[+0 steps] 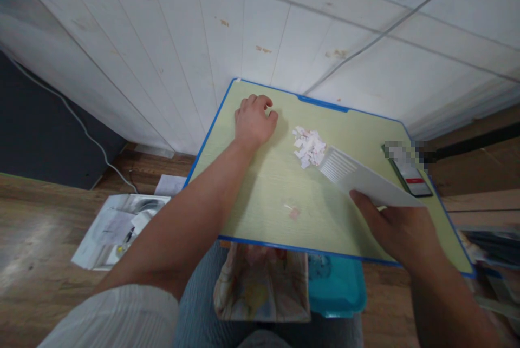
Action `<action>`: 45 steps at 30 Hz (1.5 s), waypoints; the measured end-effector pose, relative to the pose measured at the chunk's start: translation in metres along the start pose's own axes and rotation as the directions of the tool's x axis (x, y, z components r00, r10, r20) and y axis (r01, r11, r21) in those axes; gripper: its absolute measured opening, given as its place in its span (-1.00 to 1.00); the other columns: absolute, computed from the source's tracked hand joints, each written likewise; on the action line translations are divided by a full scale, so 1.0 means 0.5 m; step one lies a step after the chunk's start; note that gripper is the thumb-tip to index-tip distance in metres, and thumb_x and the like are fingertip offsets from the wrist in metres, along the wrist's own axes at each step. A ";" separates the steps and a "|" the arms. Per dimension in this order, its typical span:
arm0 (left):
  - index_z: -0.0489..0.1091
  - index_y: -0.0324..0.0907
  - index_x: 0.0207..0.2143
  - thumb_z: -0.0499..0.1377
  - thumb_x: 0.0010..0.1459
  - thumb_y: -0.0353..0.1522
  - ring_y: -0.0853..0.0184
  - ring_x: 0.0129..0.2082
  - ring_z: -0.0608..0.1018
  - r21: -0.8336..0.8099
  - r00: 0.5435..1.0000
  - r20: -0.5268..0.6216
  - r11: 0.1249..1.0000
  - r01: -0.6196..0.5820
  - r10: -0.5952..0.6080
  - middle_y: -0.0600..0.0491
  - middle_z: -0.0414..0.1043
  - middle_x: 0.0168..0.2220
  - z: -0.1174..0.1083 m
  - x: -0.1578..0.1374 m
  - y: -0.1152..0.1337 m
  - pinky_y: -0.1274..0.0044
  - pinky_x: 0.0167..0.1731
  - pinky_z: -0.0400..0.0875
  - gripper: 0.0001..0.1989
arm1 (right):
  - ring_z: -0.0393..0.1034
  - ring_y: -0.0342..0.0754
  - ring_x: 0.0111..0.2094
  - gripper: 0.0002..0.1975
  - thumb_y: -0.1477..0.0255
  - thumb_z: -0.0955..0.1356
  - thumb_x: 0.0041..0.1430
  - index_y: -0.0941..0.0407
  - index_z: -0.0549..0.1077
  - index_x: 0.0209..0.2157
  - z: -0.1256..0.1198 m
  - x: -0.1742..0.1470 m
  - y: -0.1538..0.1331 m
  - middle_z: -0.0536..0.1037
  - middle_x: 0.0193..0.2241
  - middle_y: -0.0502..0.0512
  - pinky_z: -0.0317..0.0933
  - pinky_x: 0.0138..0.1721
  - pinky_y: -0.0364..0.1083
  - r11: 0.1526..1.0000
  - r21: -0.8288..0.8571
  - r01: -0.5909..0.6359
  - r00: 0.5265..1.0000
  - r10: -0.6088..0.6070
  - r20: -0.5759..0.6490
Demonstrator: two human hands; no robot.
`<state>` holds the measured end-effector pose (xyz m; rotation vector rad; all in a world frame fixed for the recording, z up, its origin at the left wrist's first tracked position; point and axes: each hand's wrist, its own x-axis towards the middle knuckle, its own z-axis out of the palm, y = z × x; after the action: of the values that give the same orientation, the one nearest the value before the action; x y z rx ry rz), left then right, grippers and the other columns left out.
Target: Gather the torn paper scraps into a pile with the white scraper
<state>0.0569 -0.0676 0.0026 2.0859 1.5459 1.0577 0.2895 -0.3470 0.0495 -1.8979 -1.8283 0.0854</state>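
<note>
My left hand [255, 122] rests on the left part of a pale yellow board with a blue rim [260, 207]. Its fingers are loosely bent, thumb and forefinger apart, with nothing between them. To its right lies a small heap of torn white paper scraps [309, 146]. My right hand [406, 229] grips a flat white plastic tool with a ribbed end [361, 175], shaped like a small dustpan. The tool is tilted, and its ribbed end meets the right side of the heap. A few pinkish bits [293, 211] lie nearer the front edge.
A phone [410, 175] lies at the board's right side. Below the front edge are an open fabric-like bag [262, 294] and a turquoise plastic container [339, 291]. On the floor at left stands an open white box [97, 234] with cables. A white panelled wall [227, 39] rises behind.
</note>
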 end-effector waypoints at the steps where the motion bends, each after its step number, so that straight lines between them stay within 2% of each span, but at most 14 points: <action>1: 0.50 -0.01 -0.06 0.25 0.31 -0.46 -0.03 0.18 0.50 -0.003 1.000 -0.003 1.000 0.001 -0.001 -0.08 0.56 0.03 0.001 0.000 0.000 0.11 0.22 0.41 -0.79 | 0.68 0.25 -0.20 -0.81 0.24 0.37 0.51 -0.04 0.63 -0.13 0.001 0.007 -0.005 0.74 -0.21 0.19 0.50 -0.18 0.14 0.999 -0.033 0.015 1.000 -0.015 0.007; 5: 0.50 -0.02 -0.05 0.25 0.31 -0.47 -0.03 0.19 0.49 -0.003 1.000 -0.008 1.000 -0.001 0.001 -0.08 0.55 0.03 0.003 0.001 0.000 0.10 0.23 0.41 -0.79 | 0.71 0.24 -0.17 -0.82 0.26 0.37 0.51 -0.03 0.63 -0.13 -0.003 0.014 -0.037 0.76 -0.17 0.20 0.53 -0.12 0.15 0.997 -0.045 0.061 0.998 -0.060 0.031; 10: 0.49 -0.03 -0.05 0.24 0.33 -0.46 -0.03 0.20 0.48 -0.001 1.000 -0.006 1.000 -0.019 0.019 -0.08 0.54 0.05 0.006 0.000 0.000 0.10 0.23 0.42 -0.80 | 0.73 0.12 -0.08 -0.76 0.37 0.37 0.53 -0.10 0.65 0.09 -0.031 -0.017 -0.064 0.77 -0.03 0.09 0.59 -0.06 0.05 0.962 0.102 0.252 0.945 -0.268 0.190; 12: 0.49 -0.03 -0.05 0.24 0.33 -0.46 -0.03 0.20 0.48 -0.006 1.000 -0.010 1.000 -0.017 0.017 -0.09 0.54 0.06 0.006 -0.001 0.000 0.10 0.24 0.41 -0.80 | 0.73 0.11 -0.08 -0.78 0.37 0.40 0.51 -0.11 0.66 0.07 -0.036 -0.018 -0.057 0.77 -0.04 0.06 0.59 -0.05 0.03 0.964 0.087 0.251 0.954 -0.261 0.150; 16: 0.50 -0.03 -0.04 0.24 0.33 -0.46 -0.04 0.21 0.49 -0.007 1.000 -0.008 1.000 -0.018 0.018 -0.09 0.56 0.07 0.004 -0.001 0.002 0.10 0.25 0.42 -0.80 | 0.72 0.15 -0.19 -0.88 0.30 0.43 0.49 -0.03 0.64 -0.09 -0.018 0.011 -0.024 0.77 -0.14 0.11 0.56 -0.14 0.05 0.995 -0.035 0.096 0.995 -0.097 -0.025; 21: 0.51 0.02 -0.04 0.24 0.34 -0.43 -0.02 0.21 0.51 0.020 1.000 -0.012 1.000 -0.016 0.016 -0.06 0.57 0.05 0.003 -0.002 0.003 0.13 0.24 0.46 -0.80 | 0.74 0.16 -0.19 -0.86 0.33 0.42 0.49 0.04 0.65 -0.11 0.007 0.034 -0.018 0.77 -0.17 0.15 0.55 -0.18 0.04 0.981 -0.064 0.181 0.983 -0.183 -0.024; 23: 0.51 0.02 -0.03 0.24 0.33 -0.44 -0.02 0.21 0.52 0.019 1.000 -0.017 1.000 -0.019 0.019 -0.06 0.57 0.04 0.004 -0.002 0.003 0.12 0.24 0.46 -0.78 | 0.73 0.13 -0.14 -0.84 0.38 0.40 0.50 0.05 0.65 -0.02 0.001 0.024 -0.030 0.77 -0.10 0.15 0.57 -0.11 0.03 0.966 -0.027 0.257 0.966 -0.257 0.020; 26: 0.51 0.02 0.00 0.24 0.33 -0.44 -0.03 0.21 0.52 0.006 0.999 -0.014 1.000 -0.029 0.029 -0.06 0.58 0.05 0.005 -0.002 0.003 0.09 0.25 0.46 -0.76 | 0.71 0.09 -0.02 -0.72 0.45 0.38 0.50 -0.01 0.63 0.15 -0.020 0.003 -0.050 0.75 0.04 0.12 0.57 -0.02 0.02 0.927 0.076 0.368 0.908 -0.376 0.185; 28: 0.52 0.02 0.00 0.24 0.33 -0.45 -0.04 0.22 0.52 -0.003 0.999 -0.013 1.000 -0.031 0.031 -0.07 0.58 0.07 0.004 -0.002 0.003 0.08 0.25 0.46 -0.75 | 0.71 0.09 0.00 -0.69 0.45 0.39 0.50 -0.04 0.62 0.18 -0.031 -0.003 -0.057 0.75 0.06 0.10 0.57 -0.01 0.02 0.921 0.131 0.366 0.894 -0.387 0.226; 32: 0.52 0.02 -0.01 0.25 0.33 -0.45 -0.05 0.22 0.51 -0.013 1.000 -0.013 1.000 -0.017 0.016 -0.09 0.58 0.09 0.001 -0.003 0.007 0.08 0.24 0.46 -0.76 | 0.73 0.13 -0.17 -0.89 0.38 0.45 0.47 0.01 0.66 -0.07 -0.020 0.018 -0.047 0.77 -0.16 0.12 0.58 -0.12 0.03 0.974 0.071 0.217 0.975 -0.219 0.020; 35: 0.52 0.00 -0.02 0.24 0.34 -0.46 -0.03 0.23 0.51 -0.008 1.000 -0.003 1.000 0.000 0.000 -0.09 0.57 0.09 -0.001 -0.003 0.010 0.11 0.25 0.45 -0.77 | 0.73 0.15 -0.23 -0.89 0.35 0.45 0.47 0.04 0.66 -0.15 0.006 0.039 -0.037 0.77 -0.22 0.12 0.57 -0.19 0.04 0.980 -0.013 0.198 0.979 -0.198 -0.051; 39: 0.51 -0.01 -0.03 0.24 0.34 -0.47 -0.03 0.23 0.51 -0.004 1.000 0.009 1.000 0.002 -0.002 -0.09 0.55 0.08 -0.002 -0.004 0.011 0.11 0.26 0.44 -0.78 | 0.72 0.13 -0.09 -0.78 0.41 0.40 0.49 0.02 0.67 0.05 0.024 0.034 -0.042 0.77 -0.05 0.15 0.57 -0.06 0.06 0.954 -0.024 0.299 0.954 -0.299 0.026; 42: 0.50 -0.02 -0.03 0.24 0.34 -0.47 -0.03 0.24 0.51 -0.006 1.000 0.006 1.000 -0.001 0.001 -0.09 0.55 0.07 -0.001 -0.003 0.010 0.10 0.27 0.45 -0.79 | 0.68 0.16 0.04 -0.65 0.43 0.40 0.43 0.04 0.61 0.19 0.015 0.011 -0.064 0.73 0.08 0.18 0.56 0.04 0.10 0.933 0.037 0.359 0.921 -0.360 0.151; 45: 0.50 -0.03 -0.03 0.24 0.34 -0.47 -0.02 0.23 0.52 -0.008 1.000 0.002 1.000 0.001 -0.001 -0.09 0.56 0.06 -0.001 -0.004 0.011 0.11 0.27 0.45 -0.79 | 0.66 0.14 0.05 -0.58 0.46 0.40 0.41 0.01 0.57 0.25 -0.003 -0.007 -0.089 0.72 0.11 0.17 0.56 0.03 0.09 0.912 0.137 0.386 0.881 -0.409 0.239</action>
<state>0.0600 -0.0713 0.0059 2.0808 1.5391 1.0591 0.2488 -0.3519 0.0672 -1.4696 -2.3198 0.2808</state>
